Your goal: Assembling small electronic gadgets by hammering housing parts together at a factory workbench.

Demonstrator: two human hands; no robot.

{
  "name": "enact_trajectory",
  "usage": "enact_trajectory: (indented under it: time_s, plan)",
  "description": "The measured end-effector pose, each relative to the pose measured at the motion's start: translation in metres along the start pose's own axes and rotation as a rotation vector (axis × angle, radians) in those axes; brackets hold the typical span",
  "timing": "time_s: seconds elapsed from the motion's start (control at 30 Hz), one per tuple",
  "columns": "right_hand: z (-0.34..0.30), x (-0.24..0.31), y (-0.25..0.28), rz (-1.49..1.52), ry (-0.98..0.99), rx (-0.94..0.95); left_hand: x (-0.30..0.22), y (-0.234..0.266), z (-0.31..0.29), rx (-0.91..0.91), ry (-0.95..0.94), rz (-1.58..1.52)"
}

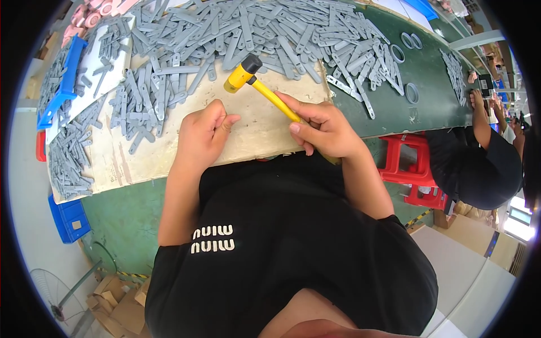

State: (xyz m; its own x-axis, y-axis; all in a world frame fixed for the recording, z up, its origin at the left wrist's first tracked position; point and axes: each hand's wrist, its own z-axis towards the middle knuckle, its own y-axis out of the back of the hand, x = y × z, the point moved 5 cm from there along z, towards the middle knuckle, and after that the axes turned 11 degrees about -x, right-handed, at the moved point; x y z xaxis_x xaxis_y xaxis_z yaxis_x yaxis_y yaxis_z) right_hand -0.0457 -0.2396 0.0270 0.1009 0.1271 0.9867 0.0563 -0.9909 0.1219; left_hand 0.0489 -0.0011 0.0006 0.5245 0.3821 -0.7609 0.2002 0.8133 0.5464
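My right hand (328, 129): pinching one yellow-and-black mallet (269, 96) above the near tabletop (259, 132). My left hand (202, 135): loosely curled, contents I cannot tell. Far side: grey strips (246, 28), heaped.

- Green floor (121, 225) below the workbench (434, 110)
- Pale wall (27, 186) left of the workbench
- Red stools (411, 177) before its right half
- Bright patch (518, 225), possibly a window, right of it

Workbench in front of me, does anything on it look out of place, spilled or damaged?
Nothing stands out as spilled or damaged. The grey strips lie jumbled at odd angles across the workbench, untidy but heaped together. The yellow mallet in the right hand looks intact.
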Motion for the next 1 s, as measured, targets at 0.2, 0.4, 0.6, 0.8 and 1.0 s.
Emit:
enact_trajectory:
  time_s: [0.2, 0.4, 0.6, 0.8, 1.0]
  plan:
    - [0.002, 0.0, 0.0, 0.036, 0.049, 0.028, -0.015, 0.001, 0.005, -0.048, -0.056, 0.072]
    - [0.001, 0.0, -0.001, -0.011, 0.07, 0.05, -0.02, 0.002, 0.007, -0.038, -0.08, 0.124]
    - [-0.001, 0.001, 0.001, -0.101, 0.133, 0.08, -0.02, 0.003, 0.005, -0.052, -0.029, 0.134]
    - [0.0, -0.003, 0.001, -0.161, 0.245, 0.11, -0.023, 0.002, 0.005, -0.092, -0.004, 0.16]
    - [0.0, 0.0, 0.001, -0.152, 0.237, 0.112, -0.019, 0.003, 0.005, -0.119, 0.033, 0.064]
